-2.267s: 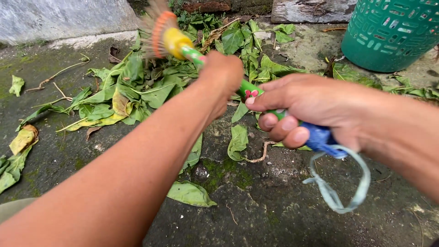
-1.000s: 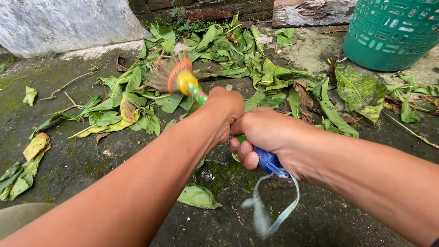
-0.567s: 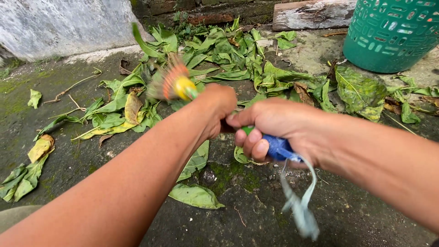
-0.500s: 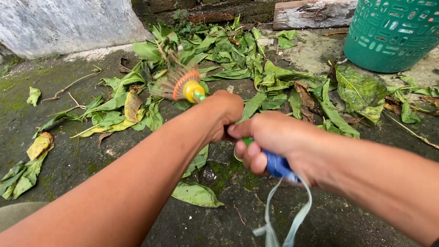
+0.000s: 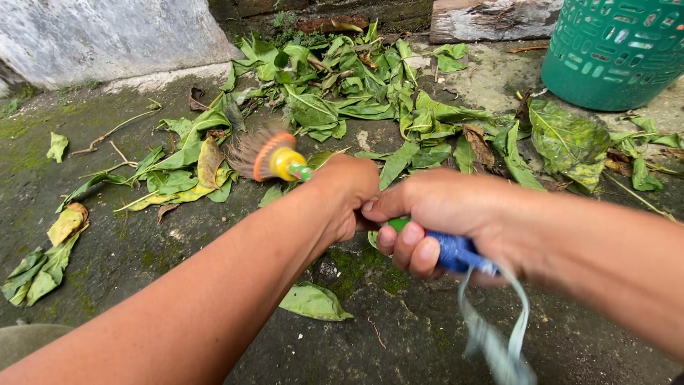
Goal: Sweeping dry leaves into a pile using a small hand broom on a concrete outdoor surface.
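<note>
No packages, labels, signs or screens show anywhere on this leaf-strewn ground.

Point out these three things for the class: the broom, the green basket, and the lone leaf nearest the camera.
broom (image 5: 274, 157), head view, on the orange collar by the bristles.
green basket (image 5: 616, 53), head view, on its perforated side wall.
lone leaf (image 5: 313, 301), head view, on the blade's middle.

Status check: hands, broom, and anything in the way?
Both hands, left hand and right hand, gripping broom. Bristles at the leaf pile. Green basket stands far right, apart.
</note>
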